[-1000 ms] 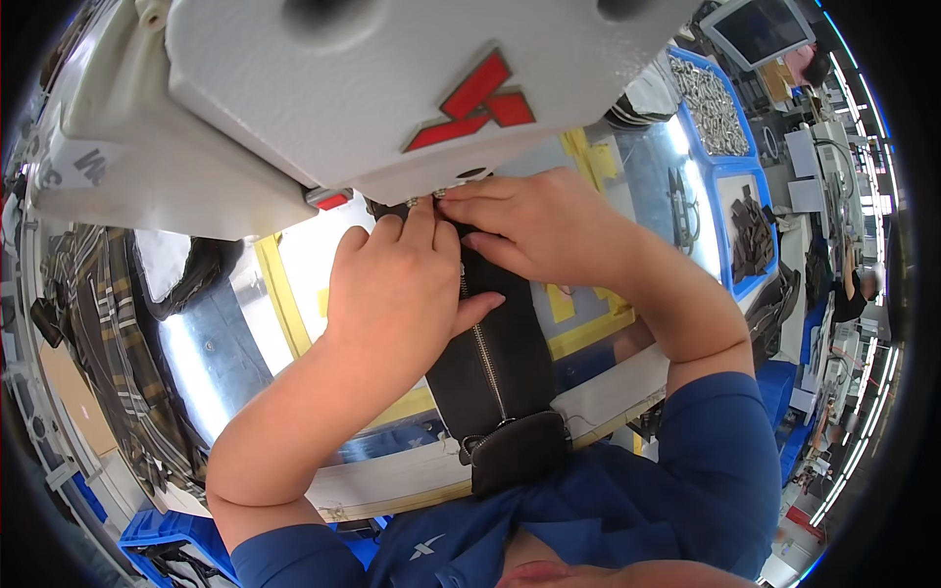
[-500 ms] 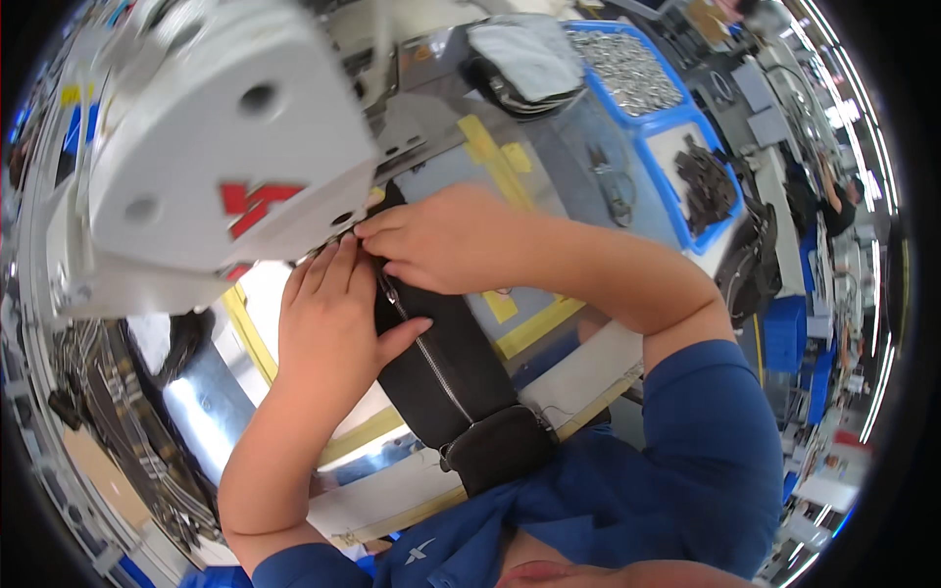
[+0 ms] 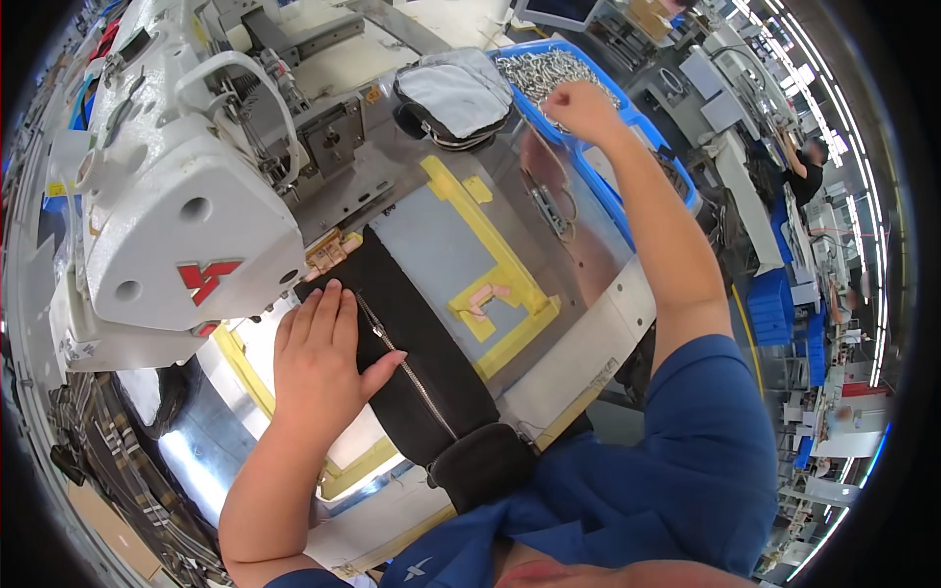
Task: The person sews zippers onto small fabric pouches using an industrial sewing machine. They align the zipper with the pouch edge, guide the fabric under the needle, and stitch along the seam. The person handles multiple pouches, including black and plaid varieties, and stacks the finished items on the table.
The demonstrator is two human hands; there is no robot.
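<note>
A long black fabric piece (image 3: 431, 323) with a silver zipper (image 3: 421, 384) lies across the sewing table. At its near end sits a black zippered pouch (image 3: 485, 467), against my body. My left hand (image 3: 319, 353) rests flat on the fabric's far left part, fingers stretched and thumb apart beside the zipper. Over a blue tray of small silver metal parts (image 3: 539, 69), my right hand (image 3: 585, 111) hangs with its fingers curled in. What those fingers hold, if anything, is hidden. The fabric's far end lies by the brass-coloured clamp (image 3: 331, 253) of the sewing machine (image 3: 196, 186).
Right of the fabric, yellow tape (image 3: 510, 279) marks the metal plate. Thread snips (image 3: 551, 211) lie beyond it. A grey-and-black pouch (image 3: 456, 93) stands near the tray. A second blue tray (image 3: 613, 201) is partly behind my right forearm. Striped straps (image 3: 127, 441) are piled at left.
My right hand has left the fabric by the machine and moved far right to the tray of metal parts. My left hand remains on the fabric. The whole view has shifted somewhat.
</note>
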